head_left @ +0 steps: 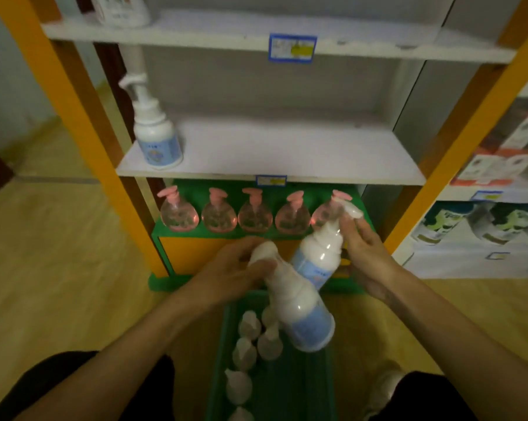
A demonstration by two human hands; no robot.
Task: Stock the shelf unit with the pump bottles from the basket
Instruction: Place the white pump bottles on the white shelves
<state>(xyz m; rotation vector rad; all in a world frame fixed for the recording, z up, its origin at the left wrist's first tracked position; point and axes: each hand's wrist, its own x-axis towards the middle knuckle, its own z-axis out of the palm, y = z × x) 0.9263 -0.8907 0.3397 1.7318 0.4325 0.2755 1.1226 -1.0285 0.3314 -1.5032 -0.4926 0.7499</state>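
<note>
Held: my left hand (235, 268) grasps one pump bottle (299, 311) by its head, my right hand (369, 253) another (317, 256), both above the basket (302, 390). Risk: bottles touch, could knock loose before the shelf (287, 153).

Five pink bottles (179, 214); two hands (229, 273)

middle shelf (287, 153): open right of 1 white bottle (159, 138) | bottom: 5 pink bottles (217, 215) block
</note>
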